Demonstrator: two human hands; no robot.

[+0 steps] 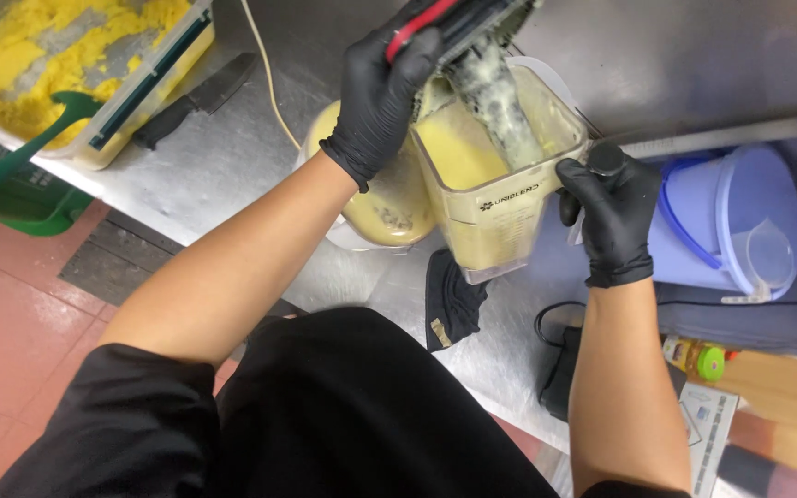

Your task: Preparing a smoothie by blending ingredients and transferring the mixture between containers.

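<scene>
- A black tool (458, 23) with a red trim is gripped by the gloved left hand (382, 92), fingers wrapped shut, above the jug (495, 161).
- The jug's black handle (606, 159) is clasped by the gloved right hand (612, 217).
- The jug, part full of yellow mix, is held over the steel counter (223, 157), near its front edge.
- A bowl (380, 198) is touched on the left; a blue bucket (740, 221) lies just right.
- Bare counter is left toward the knife (197, 100).

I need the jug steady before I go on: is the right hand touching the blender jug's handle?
Touching. The head view shows the gloved right hand wrapped around the black handle of the blender jug, no gap visible.
</scene>
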